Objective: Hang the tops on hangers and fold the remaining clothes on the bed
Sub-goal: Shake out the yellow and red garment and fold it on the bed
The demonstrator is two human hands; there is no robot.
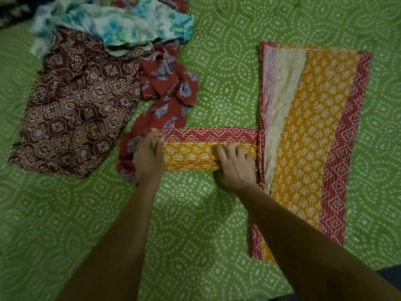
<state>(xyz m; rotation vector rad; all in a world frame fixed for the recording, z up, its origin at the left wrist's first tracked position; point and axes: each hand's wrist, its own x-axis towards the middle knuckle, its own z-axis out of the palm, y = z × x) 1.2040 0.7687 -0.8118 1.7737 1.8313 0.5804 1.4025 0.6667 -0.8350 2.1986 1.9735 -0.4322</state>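
I'm mid-fold on the yellow-and-red garment (310, 127), lying right on the bed (195, 213): left hand (147, 159) pinches the sleeve (206, 148) end, right hand (235, 166) presses flat; next, fold it across the body

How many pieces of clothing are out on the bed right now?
4 that I can tell: the yellow and red garment being folded at right, the rust floral piece by the left hand, the maroon print at left, the teal floral one on top. Others may be underneath.
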